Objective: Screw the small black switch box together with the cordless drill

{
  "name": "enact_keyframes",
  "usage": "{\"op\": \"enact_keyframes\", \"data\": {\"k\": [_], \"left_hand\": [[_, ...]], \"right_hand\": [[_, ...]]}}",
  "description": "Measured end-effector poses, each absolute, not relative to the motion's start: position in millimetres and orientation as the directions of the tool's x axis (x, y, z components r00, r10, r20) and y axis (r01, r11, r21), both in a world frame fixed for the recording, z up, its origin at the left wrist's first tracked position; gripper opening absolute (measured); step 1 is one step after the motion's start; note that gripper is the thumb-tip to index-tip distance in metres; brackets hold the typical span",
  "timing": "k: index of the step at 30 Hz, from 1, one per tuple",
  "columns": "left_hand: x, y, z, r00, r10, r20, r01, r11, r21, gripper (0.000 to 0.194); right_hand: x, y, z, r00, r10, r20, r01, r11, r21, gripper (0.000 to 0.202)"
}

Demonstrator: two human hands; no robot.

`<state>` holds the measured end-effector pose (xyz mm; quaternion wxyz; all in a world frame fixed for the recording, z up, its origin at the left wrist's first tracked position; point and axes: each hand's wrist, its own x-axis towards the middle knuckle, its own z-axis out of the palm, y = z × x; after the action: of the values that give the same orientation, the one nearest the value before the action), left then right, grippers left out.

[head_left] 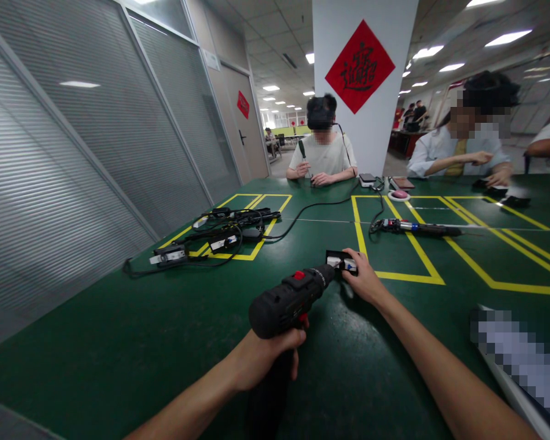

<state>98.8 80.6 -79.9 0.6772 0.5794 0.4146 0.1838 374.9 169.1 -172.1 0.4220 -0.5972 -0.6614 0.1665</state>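
Note:
My left hand (275, 357) is wrapped round the handle of a black power drill (286, 300) with red parts. The drill points forward and right, its front end at a small black and white device (341, 263) on the green table (187, 330). Whether the tip touches the device is too small to tell. The fingers of my right hand (361, 276) grip the right side of that device.
Black cabled devices (224, 235) lie at the left within yellow tape lines. A long dark tool (415, 227) lies at the right. Two people wearing headsets sit across the table. A pale-edged, pixelated object (522, 360) is at the lower right.

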Motion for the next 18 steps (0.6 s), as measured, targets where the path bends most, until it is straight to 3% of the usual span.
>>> {"op": "enact_keyframes", "data": {"k": [18], "left_hand": [[97.6,80.4,-80.5,0.595,0.737,-0.321,0.223,0.231,0.947,0.025]], "right_hand": [[375.3,169.5,-174.4,0.067,0.925,0.373,0.653,0.242,-0.718,0.055]]}}
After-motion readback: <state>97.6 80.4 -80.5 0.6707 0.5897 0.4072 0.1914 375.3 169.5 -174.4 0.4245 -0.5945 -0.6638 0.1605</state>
